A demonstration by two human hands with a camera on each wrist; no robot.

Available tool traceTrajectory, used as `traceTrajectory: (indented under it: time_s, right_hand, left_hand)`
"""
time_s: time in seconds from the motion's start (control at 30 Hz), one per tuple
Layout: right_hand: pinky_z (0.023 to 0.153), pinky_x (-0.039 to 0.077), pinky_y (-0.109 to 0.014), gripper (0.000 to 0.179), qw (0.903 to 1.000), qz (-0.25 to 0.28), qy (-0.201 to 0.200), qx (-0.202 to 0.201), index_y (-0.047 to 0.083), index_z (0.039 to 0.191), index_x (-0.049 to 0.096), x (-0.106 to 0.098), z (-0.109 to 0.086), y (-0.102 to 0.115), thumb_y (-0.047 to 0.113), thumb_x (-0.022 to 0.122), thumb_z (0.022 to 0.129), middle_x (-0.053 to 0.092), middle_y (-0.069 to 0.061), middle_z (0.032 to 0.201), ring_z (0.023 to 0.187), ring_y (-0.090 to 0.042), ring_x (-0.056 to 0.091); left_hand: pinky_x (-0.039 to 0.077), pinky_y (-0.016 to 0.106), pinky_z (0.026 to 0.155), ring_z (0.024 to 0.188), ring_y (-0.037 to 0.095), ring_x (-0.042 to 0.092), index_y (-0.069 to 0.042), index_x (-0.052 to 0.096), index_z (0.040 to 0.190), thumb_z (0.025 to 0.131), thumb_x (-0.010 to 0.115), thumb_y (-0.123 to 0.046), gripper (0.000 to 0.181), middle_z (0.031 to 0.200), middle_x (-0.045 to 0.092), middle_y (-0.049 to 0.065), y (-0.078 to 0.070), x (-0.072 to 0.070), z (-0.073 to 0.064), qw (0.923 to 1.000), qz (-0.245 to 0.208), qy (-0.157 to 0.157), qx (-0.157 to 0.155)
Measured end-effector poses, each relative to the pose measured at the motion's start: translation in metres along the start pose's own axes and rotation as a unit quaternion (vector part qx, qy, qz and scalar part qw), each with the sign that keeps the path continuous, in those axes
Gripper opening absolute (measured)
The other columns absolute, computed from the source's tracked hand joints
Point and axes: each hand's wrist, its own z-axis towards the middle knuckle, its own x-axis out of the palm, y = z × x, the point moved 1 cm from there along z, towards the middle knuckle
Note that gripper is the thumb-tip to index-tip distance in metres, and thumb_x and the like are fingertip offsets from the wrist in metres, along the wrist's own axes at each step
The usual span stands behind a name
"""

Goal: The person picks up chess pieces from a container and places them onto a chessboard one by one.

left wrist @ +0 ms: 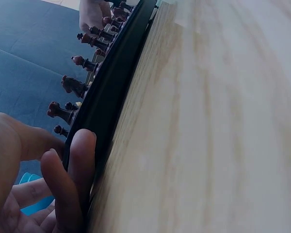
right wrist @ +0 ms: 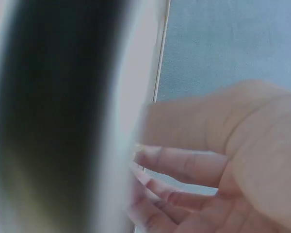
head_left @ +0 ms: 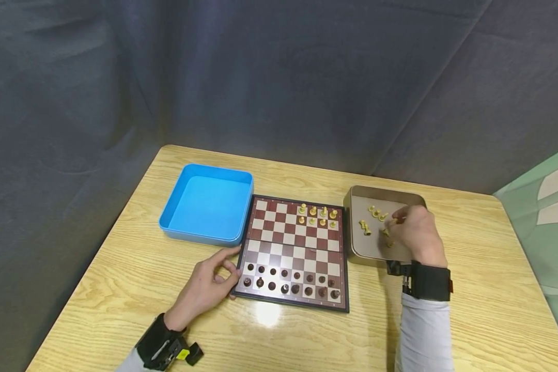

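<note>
Passage: middle rows of the square checkered chessboard (head_left: 299, 250)
Barrier: raised wall of the bronze-coloured metal tin (head_left: 389, 195)

No lettering can be read: the border marks (head_left: 283, 202) on the chessboard (head_left: 275, 249) are too small.

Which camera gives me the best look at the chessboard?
The head view: it shows nearly the whole chessboard from above, with the left hand at one corner. The left wrist view shows mainly its dark edge, side-on, with dark pieces standing beyond. In the blurry right wrist view, I can't make it out.
</note>
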Motion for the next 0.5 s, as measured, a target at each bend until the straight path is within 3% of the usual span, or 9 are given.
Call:
traceTrajectory:
  time_s: [0.2,0.5]
  right_hand:
    - [0.062,0.051,-0.034,0.038,0.9994,0.009,-0.030,-0.012,-0.012,0.115,0.067,-0.0010,-0.0008,0.0010,0.019,0.065,0.094,0.066,-0.033,0.114,0.090,-0.037,0.065]
    - [0.058,0.047,-0.030,0.023,0.9876,0.009,-0.136,-0.079,-0.012,0.107,0.074,0.0001,-0.0017,0.0034,0.001,0.063,0.091,0.072,-0.030,0.098,0.084,-0.036,0.067]
  left_hand:
    - [0.038,0.023,0.038,0.037,0.006,0.045,-0.012,0.061,0.144,0.091,0.076,-0.015,0.055,0.091,0.071,0.000,0.0015,-0.0001,-0.0001,1.0000,0.008,0.000,-0.001]
    - [0.039,0.023,0.038,0.037,0.006,0.046,-0.012,0.061,0.144,0.091,0.076,-0.015,0.055,0.090,0.072,-0.001,0.0011,0.0003,0.0005,0.9999,0.011,0.000,-0.003]
